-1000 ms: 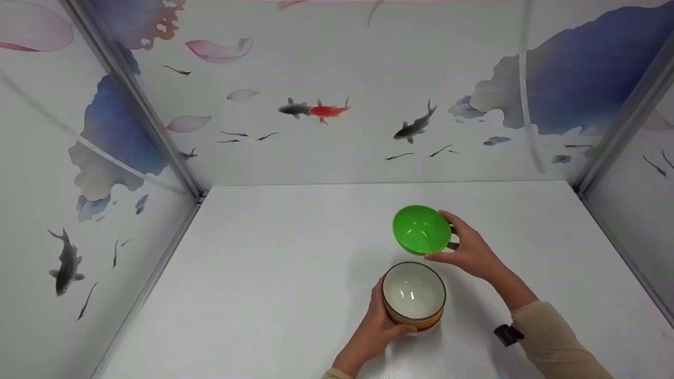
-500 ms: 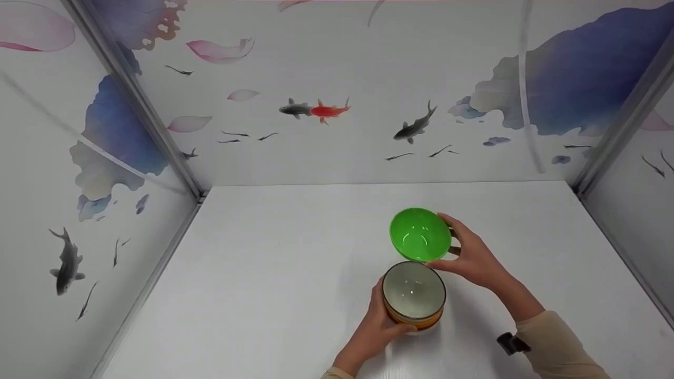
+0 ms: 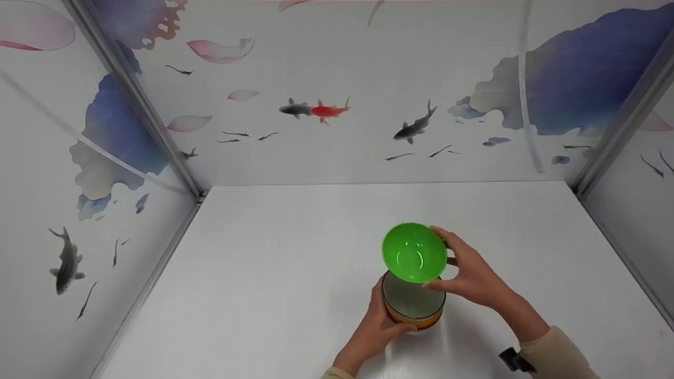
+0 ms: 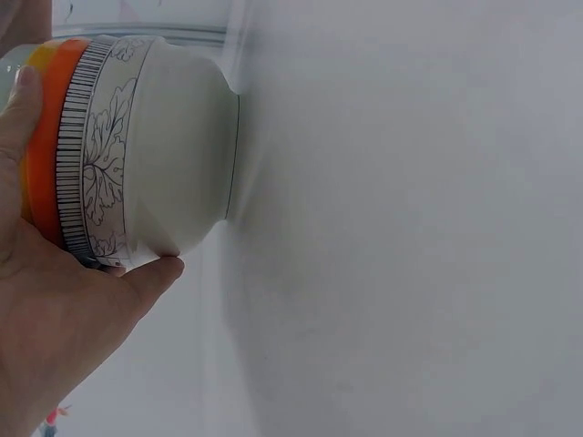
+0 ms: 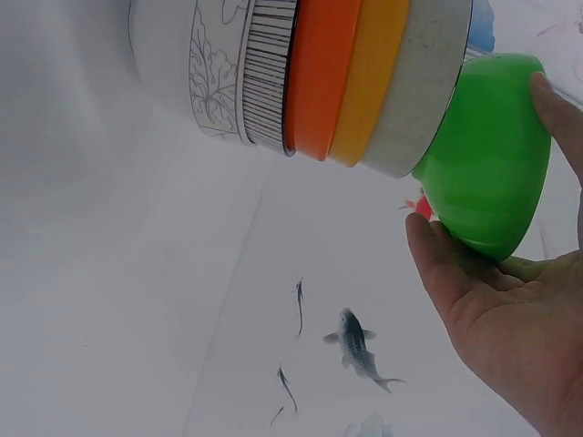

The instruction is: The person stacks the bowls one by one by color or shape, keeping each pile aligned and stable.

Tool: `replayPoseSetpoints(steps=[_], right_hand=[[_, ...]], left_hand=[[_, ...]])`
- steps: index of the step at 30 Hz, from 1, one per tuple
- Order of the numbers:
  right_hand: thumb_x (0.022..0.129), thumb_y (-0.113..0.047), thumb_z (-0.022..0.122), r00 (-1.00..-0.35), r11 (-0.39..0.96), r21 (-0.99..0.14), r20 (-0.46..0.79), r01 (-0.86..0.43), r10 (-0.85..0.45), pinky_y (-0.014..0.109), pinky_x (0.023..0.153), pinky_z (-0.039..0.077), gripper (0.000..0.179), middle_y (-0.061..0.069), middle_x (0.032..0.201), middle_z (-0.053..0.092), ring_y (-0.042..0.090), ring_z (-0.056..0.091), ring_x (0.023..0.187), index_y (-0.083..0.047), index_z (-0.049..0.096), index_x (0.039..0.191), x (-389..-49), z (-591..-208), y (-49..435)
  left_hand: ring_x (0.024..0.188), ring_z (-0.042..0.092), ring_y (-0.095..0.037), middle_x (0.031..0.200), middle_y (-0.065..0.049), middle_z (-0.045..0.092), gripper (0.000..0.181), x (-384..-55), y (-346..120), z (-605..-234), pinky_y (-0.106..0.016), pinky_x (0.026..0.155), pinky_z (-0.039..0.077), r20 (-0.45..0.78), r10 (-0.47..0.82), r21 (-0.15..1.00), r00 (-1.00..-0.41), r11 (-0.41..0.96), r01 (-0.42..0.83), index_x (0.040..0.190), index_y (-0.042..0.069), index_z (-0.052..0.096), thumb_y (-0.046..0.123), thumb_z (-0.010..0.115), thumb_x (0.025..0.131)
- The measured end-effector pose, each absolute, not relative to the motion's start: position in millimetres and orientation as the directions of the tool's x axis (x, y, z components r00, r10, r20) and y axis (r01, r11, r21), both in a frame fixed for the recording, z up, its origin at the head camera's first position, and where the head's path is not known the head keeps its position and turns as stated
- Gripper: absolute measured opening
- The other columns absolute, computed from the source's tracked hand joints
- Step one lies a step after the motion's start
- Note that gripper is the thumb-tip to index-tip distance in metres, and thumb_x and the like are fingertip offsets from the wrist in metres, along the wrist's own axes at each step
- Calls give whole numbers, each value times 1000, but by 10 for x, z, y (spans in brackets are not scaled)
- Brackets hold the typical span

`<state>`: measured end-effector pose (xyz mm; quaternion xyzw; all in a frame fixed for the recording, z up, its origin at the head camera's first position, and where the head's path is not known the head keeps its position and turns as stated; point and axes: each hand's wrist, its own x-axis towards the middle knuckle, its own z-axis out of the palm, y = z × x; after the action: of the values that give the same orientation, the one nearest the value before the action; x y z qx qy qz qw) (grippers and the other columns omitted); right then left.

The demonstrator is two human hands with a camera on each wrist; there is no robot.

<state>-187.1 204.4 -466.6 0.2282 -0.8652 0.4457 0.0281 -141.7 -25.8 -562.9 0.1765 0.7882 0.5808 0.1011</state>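
A stack of nested bowls stands on the white table: a white bowl with a black leaf pattern at the bottom, then an orange bowl, a yellow bowl and a pale grey-white bowl uppermost. My left hand grips the stack's left side, thumb towards the front. Pinched by its rim and side in my right hand is a green bowl, mouth up. It hangs over the far part of the stack, covering part of the top bowl's opening. Whether they touch I cannot tell.
The white table runs back to a white wall printed with fish, petals and blue leaves. A similar printed panel stands on the left, another on the right. A small black device sits at the right sleeve.
My right hand has brought the green bowl nearer and slightly left, from beyond the stack to overlapping its top. The left hand and the stack have stayed put.
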Motion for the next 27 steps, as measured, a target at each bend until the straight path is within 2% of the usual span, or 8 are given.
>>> replayPoseSetpoints(steps=[6, 16, 27], right_hand=[[70, -37, 90, -871, 516, -718, 273, -467, -408, 52, 97, 56, 104, 7, 145, 52, 32, 52, 132, -9, 34, 153, -1787, -4713, 2035], [68, -38, 91, -876, 544, -706, 237, -453, -421, 51, 102, 54, 106, 5, 146, 52, 31, 51, 135, -8, 35, 153, -1679, -4825, 2018], [68, -42, 90, -889, 563, -709, 210, -425, -407, 57, 105, 50, 105, 6, 149, 51, 33, 52, 134, -15, 36, 154, -1590, -4845, 2007]], left_hand=[[150, 28, -28, 164, -8, 19, 110, -1421, -262, -5639, -53, 124, 27, 49, 396, 945, -917, 278, 170, 159, 19, -4, 42, 75, 86], [153, 24, -28, 165, -8, 20, 110, -1404, -255, -5635, -53, 125, 25, 16, 376, 944, -926, 299, 138, 160, 20, -2, 45, 75, 85], [153, 23, -24, 164, -2, 23, 108, -1395, -257, -5628, -52, 125, 24, 8, 373, 951, -928, 284, 123, 159, 22, 1, 46, 75, 85]])
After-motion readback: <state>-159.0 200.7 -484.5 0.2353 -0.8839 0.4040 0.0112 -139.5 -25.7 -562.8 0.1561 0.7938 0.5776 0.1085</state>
